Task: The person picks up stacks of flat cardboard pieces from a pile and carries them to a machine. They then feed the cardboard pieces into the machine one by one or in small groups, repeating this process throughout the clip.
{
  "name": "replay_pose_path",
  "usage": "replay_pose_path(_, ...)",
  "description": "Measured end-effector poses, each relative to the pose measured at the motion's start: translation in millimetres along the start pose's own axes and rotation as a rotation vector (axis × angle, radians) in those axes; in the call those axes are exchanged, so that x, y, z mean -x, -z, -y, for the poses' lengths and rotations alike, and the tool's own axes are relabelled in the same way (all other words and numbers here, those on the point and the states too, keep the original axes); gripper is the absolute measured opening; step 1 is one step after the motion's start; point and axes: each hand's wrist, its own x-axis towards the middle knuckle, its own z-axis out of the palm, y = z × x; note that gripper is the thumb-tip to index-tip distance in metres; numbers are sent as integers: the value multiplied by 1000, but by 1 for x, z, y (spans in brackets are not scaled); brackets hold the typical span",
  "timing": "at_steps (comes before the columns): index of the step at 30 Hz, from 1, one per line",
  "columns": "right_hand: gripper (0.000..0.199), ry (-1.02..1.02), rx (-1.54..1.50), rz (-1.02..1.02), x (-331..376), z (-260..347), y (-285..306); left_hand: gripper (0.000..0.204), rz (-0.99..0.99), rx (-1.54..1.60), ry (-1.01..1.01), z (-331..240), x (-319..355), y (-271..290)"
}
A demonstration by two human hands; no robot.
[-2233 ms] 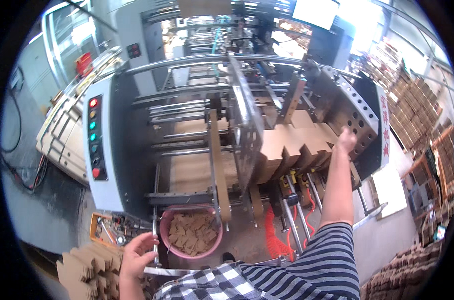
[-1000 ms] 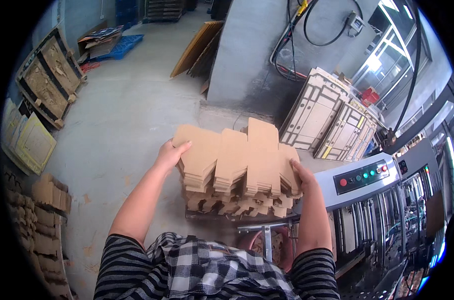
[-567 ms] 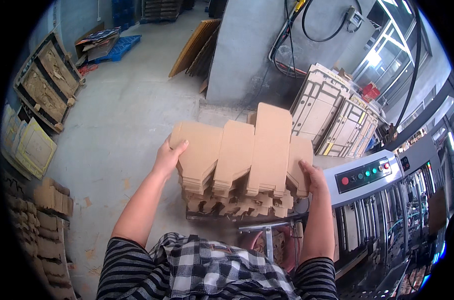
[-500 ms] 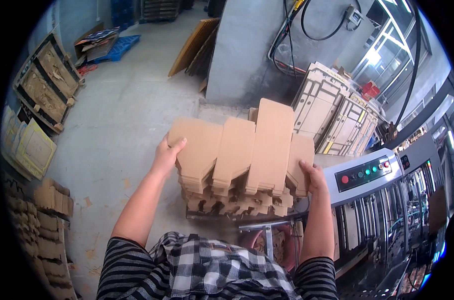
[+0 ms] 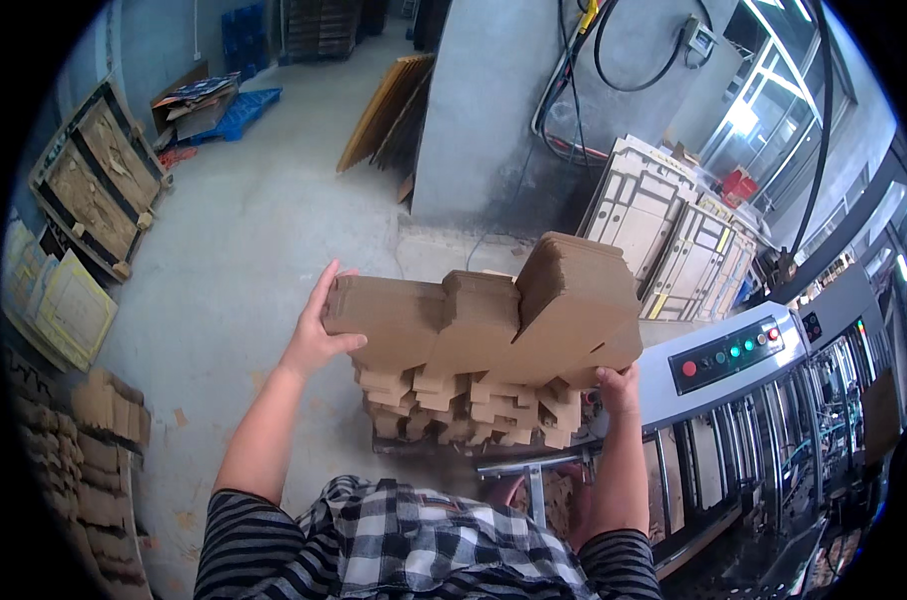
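Between my two hands is a thick bundle of brown die-cut cardboard blanks [image 5: 479, 335], tilted so that its far edges show many layers. My left hand [image 5: 319, 325] grips the left end, thumb on the near face and fingers behind the far edge. At the lower right corner my right hand [image 5: 619, 387] is closed on the bundle, its thumb in front and its other fingers mostly hidden. Under and nearer than the bundle stands a stack of similar cardboard blanks [image 5: 464, 408] with notched edges.
To the right stands a machine with a grey control panel [image 5: 744, 350] and metal rods. Wooden die boards [image 5: 639, 205] lean by the wall beyond. More stacked cardboard [image 5: 104, 470] is at the lower left. A metal bracket [image 5: 537, 490] juts out near my waist.
The bundle has tilted, its near face turning toward me and its far layered edges coming into view. My left hand has shifted slightly left and my right hand lower, both keeping hold.
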Motion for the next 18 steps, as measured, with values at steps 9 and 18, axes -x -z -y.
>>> replay_pose_path(9, 72, 215, -134, -44, 0, 25, -26, 95, -37, -150, -76, 10, 9, 1)
replay_pose_path(18, 78, -149, 231, 101, -10, 27, 8, 95, 71, -316, -49, -16, -1, 2)
